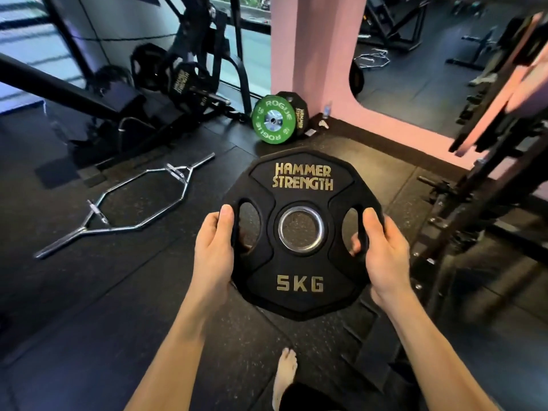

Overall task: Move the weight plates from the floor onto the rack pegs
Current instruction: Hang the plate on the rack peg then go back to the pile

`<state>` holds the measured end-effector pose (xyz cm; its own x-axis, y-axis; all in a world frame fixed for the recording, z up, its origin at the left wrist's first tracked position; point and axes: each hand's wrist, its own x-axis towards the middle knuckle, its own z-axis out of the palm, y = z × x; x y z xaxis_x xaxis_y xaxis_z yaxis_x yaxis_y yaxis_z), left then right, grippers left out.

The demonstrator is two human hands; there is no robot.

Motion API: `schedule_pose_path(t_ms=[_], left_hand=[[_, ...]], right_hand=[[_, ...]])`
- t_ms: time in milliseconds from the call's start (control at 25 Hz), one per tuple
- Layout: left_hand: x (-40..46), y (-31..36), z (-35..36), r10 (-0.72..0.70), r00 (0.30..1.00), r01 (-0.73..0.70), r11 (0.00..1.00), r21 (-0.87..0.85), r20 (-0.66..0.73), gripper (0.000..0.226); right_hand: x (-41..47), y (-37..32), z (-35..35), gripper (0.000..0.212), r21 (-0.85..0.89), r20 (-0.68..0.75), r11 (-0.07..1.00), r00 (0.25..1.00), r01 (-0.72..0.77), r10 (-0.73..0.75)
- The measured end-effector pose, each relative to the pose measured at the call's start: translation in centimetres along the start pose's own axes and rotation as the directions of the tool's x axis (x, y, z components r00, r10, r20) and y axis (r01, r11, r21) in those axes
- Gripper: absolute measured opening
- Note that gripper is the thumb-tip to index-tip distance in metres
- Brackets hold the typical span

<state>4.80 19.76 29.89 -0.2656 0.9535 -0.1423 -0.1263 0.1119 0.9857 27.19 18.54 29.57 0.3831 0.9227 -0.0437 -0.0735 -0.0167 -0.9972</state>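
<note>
A black 5 kg plate [302,185] with gold lettering and a steel-ringed centre hole is held flat-on in front of me, off the floor. My left hand [215,247] grips its left handle slot and my right hand [384,253] grips the right one, fingers through the openings. A green plate [274,120] leans upright against a black plate [301,114] on the floor by the pink pillar. The black rack [474,185] stands at the right, a short peg [428,181] sticking out toward me.
A chrome hex bar [124,203] lies on the rubber floor at the left. A black machine [189,84] with loaded plates stands behind it. A pink pillar [314,63] and a mirror rise at the back. My bare foot [286,372] shows below.
</note>
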Motion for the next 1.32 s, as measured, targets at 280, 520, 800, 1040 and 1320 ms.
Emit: schedule_pose_path(t_ms=[280, 520, 800, 1040, 1320], left_hand=[[17.5, 2.8, 0.4, 0.048, 0.992, -0.049, 0.999, -0.011, -0.121, 0.034], [33.4, 5.7, 2.1, 0.085, 0.986, -0.08, 0.996, 0.041, -0.146, 0.036], [54.6, 7.4, 4.1, 0.208, 0.978, -0.208, 0.949, 0.235, 0.024, 0.027], [72.9, 10.8, 7.3, 0.167, 0.97, -0.206, 0.95, 0.234, 0.176, 0.037], [90.2, 12.4, 17.8, 0.107, 0.941, -0.154, 0.98, 0.123, 0.321, 0.034]], right_hand=[[15.5, 0.7, 11.9, 0.028, 0.0, 0.07, 0.999, 0.997, 0.032, -0.032], [29.6, -0.2, 20.9, 0.031, -0.011, 0.084, 1.0, 0.996, -0.017, 0.017], [45.2, 1.1, 31.8, 0.031, -0.042, -0.064, 0.999, 0.998, -0.016, 0.013], [57.5, 0.1, 39.5, 0.026, 0.025, -0.256, 0.999, 0.966, -0.021, 0.027], [74.4, 0.3, 42.3, 0.03, 0.076, -0.383, 0.997, 0.923, 0.007, 0.023]])
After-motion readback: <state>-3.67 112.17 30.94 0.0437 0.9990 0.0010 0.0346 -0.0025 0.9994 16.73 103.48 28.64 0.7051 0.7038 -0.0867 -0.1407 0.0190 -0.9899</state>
